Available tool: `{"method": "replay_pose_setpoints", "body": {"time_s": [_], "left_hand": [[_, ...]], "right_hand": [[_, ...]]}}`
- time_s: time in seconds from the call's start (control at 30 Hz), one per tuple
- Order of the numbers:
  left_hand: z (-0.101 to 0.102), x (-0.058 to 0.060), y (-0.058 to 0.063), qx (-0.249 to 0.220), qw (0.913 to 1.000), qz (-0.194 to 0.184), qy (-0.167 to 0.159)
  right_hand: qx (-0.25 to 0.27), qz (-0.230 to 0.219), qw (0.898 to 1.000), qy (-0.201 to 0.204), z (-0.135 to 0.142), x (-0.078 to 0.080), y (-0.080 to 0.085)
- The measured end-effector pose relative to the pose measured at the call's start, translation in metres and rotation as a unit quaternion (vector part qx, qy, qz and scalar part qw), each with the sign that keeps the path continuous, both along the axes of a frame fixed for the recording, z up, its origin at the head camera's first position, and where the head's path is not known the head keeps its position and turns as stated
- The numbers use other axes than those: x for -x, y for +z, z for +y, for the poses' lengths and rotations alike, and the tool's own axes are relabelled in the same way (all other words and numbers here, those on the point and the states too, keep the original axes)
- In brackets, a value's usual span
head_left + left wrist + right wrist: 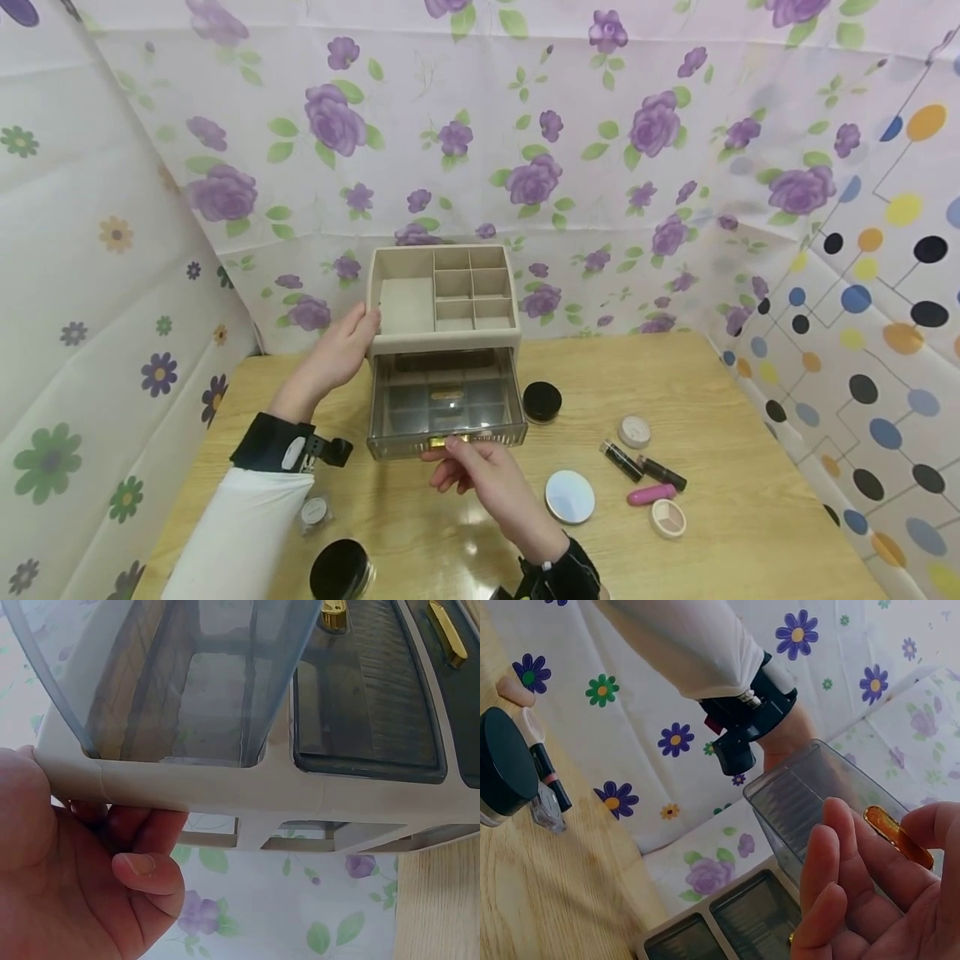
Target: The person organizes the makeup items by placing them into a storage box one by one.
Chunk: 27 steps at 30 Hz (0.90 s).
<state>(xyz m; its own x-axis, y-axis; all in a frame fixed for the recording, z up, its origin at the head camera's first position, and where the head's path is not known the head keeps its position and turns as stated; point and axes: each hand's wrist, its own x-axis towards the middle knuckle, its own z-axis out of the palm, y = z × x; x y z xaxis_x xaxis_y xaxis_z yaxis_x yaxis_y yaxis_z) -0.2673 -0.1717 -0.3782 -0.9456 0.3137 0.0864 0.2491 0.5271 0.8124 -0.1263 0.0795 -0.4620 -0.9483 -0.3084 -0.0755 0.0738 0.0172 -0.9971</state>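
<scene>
A cream makeup organizer (pixel 446 340) stands at the back of the table, with open compartments on top. Its clear grey upper drawer (pixel 397 446) is pulled out toward me. My left hand (pixel 339 358) holds the organizer's left side; in the left wrist view its bent fingers (pixel 154 874) lie along the cream frame. The drawer's gold handle (pixel 897 837) is between the thumb and fingers of my right hand (pixel 491 482), which pinches it. Lower drawers (pixel 367 712) with gold handles look closed in the left wrist view. The drawer's inside shows dividers through the clear plastic.
Right of the organizer lie a black round jar (pixel 542 402), a pale round compact (pixel 569 497), a small white pot (pixel 634 432), dark tubes (pixel 621 461), a pink tube (pixel 651 495) and a three-colour pan (pixel 667 518). A black-lidded jar (pixel 340 570) stands near the front edge.
</scene>
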Motion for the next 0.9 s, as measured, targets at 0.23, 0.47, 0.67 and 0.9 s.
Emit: {"method": "replay_pose_setpoints", "body": {"time_s": [0.23,0.47,0.67,0.9], "left_hand": [[0.0,0.001,-0.002,-0.005,1.0,-0.004,-0.001],[0.001,0.004,-0.002,-0.008,1.0,0.0,-0.003],[-0.002,0.002,0.0,-0.006,1.0,0.001,0.002],[-0.001,0.002,0.0,-0.012,0.9999,-0.004,-0.006]], "right_hand": [[-0.017,0.028,0.999,0.039,0.007,0.001,-0.002],[-0.065,0.052,0.992,0.095,0.025,0.004,-0.004],[-0.097,0.061,0.984,0.133,0.044,0.009,-0.01],[-0.133,0.077,0.977,0.15,0.075,0.01,-0.014]]}}
